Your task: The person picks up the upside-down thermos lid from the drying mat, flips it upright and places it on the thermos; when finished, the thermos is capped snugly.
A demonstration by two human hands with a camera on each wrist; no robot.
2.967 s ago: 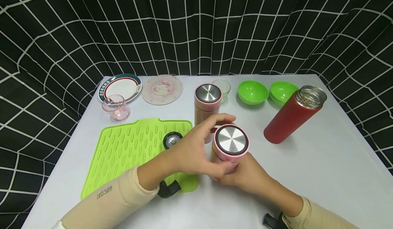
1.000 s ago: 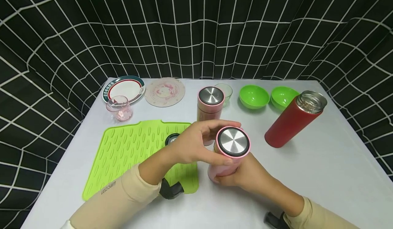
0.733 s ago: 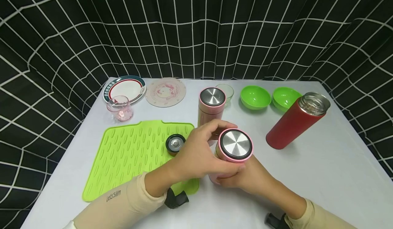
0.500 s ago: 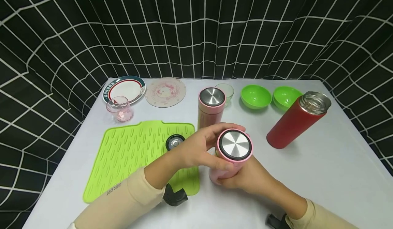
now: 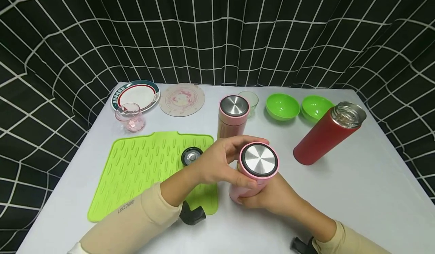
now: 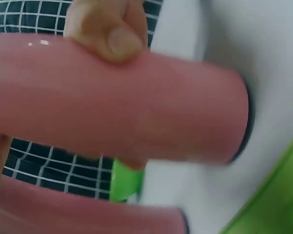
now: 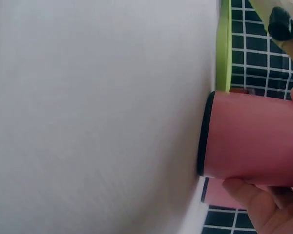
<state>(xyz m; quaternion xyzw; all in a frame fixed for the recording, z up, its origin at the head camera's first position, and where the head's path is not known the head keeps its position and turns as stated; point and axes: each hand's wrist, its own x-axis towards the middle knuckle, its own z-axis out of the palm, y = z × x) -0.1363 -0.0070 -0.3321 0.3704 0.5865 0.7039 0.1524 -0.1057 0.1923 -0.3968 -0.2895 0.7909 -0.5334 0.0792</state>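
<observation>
A pink flask (image 5: 248, 184) with a steel-topped cap (image 5: 259, 160) stands near the table's middle, its base on the white table (image 7: 88, 117). My left hand (image 5: 221, 165) curls round the cap from the left, thumb behind it and fingers in front. My right hand (image 5: 272, 195) grips the flask's lower body from the near side. In the left wrist view the pink flask (image 6: 117, 117) fills the frame with a fingertip (image 6: 119, 41) pressed on it. In the right wrist view the fingers (image 7: 256, 204) wrap the flask (image 7: 254, 141) just above its dark base.
A second pink flask (image 5: 233, 114) stands just behind. An uncapped red bottle (image 5: 323, 135) stands to the right. The green mat (image 5: 146, 167) on the left carries a black stopper (image 5: 191, 155). At the back are a pink cup (image 5: 130, 117), plate (image 5: 136, 94), coaster (image 5: 182, 99), small glass (image 5: 249, 97) and two green bowls (image 5: 283, 106).
My left hand's fingers have shifted round the cap from frame to frame. The flask has stayed in the same spot in my right hand, leaning slightly differently.
</observation>
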